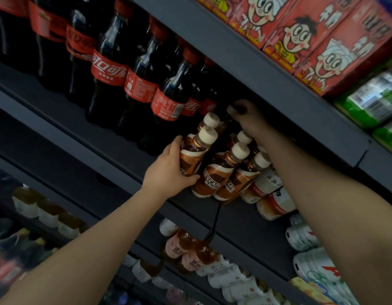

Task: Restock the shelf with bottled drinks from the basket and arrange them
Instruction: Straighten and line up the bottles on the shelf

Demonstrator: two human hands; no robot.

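Note:
Several brown Nescafe coffee bottles (221,172) with cream caps stand in a cluster on the dark middle shelf (116,137). My left hand (168,170) grips the front-left coffee bottle (196,154) around its body. My right hand (245,119) reaches deep into the shelf's shadow and pinches the cream cap of a back-row bottle (231,110), whose body is hidden in the dark. The basket is out of view.
Cola bottles (135,80) fill the shelf left of the coffee. White-labelled bottles (272,194) stand to the right. Red cartoon drink cartons (300,36) sit on the shelf above. Tea and white bottles (190,249) line the lower shelves.

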